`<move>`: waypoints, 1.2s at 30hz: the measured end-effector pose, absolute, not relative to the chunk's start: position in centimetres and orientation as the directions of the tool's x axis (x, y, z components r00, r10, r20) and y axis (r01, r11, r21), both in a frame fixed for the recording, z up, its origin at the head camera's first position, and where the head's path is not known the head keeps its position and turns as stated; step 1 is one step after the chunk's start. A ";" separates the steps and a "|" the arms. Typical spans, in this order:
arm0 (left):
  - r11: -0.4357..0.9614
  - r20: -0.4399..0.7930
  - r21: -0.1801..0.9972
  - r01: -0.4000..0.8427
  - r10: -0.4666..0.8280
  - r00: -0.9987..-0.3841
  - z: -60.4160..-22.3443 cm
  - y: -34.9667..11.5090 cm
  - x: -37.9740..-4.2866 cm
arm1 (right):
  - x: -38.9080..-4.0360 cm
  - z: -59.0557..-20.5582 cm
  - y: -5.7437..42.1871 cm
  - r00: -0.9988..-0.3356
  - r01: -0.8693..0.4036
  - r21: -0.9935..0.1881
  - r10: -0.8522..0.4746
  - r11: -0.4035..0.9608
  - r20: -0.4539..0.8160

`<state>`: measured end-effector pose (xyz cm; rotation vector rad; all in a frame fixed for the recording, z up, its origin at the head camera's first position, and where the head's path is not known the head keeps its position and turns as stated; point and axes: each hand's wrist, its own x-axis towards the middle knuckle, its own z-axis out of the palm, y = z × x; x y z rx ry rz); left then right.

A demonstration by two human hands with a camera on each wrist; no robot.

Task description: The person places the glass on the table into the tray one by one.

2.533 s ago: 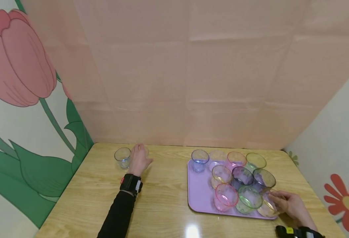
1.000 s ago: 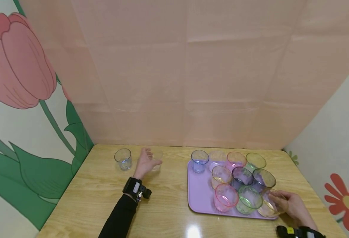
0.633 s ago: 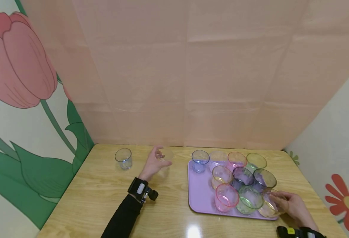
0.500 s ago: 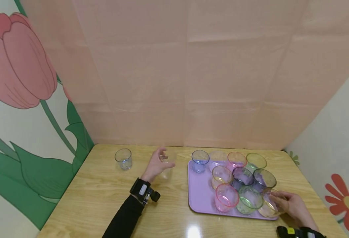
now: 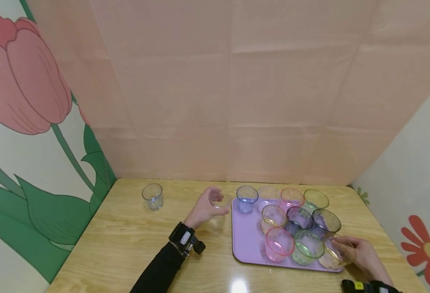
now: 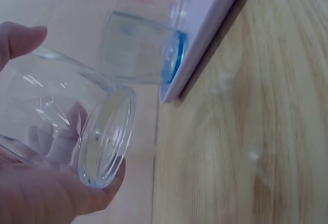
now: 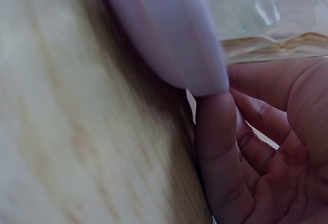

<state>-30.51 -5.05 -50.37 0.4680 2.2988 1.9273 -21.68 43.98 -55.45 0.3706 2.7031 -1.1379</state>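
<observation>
My left hand [image 5: 208, 206] grips a clear glass [image 6: 56, 101] above the table, just left of the purple tray [image 5: 243, 246]. Fingers and thumb wrap its sides in the left wrist view, with the thick base tilted toward the tray. Close beyond it on the tray stands a blue glass [image 5: 246, 200]. At the tray's front right corner, my right hand [image 5: 363, 254] holds a yellow glass [image 5: 331, 258] by its side. The right wrist view shows one finger [image 7: 218, 131] of that hand against the tray corner.
Several tinted glasses stand close together on the tray, among them a pink glass [image 5: 279, 246], a green glass [image 5: 306, 248] and a dark purple glass [image 5: 299, 219]. A clear glass with a dark rim [image 5: 152, 197] stands alone at the table's back left.
My left hand has carried the clear glass rightward from beside the lone glass to near the tray's left edge. My right hand has stayed at the yellow glass.
</observation>
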 end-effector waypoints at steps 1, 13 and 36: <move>0.151 0.109 0.975 0.161 0.307 -0.945 -50.4 -4.8 -30.4 | -21.7 -55.5 44.0 -0.951 0.301 -0.678 0.158 0.671 -0.266; 0.146 0.082 0.979 0.144 0.367 -0.927 -50.5 -2.7 -29.2 | -22.1 -55.4 44.2 -0.935 0.345 -0.656 0.185 0.672 -0.303; 0.507 0.085 0.802 0.317 0.428 -0.900 -51.2 0.3 -28.0 | -22.1 -55.1 43.8 -0.929 0.355 -0.646 0.180 0.676 -0.322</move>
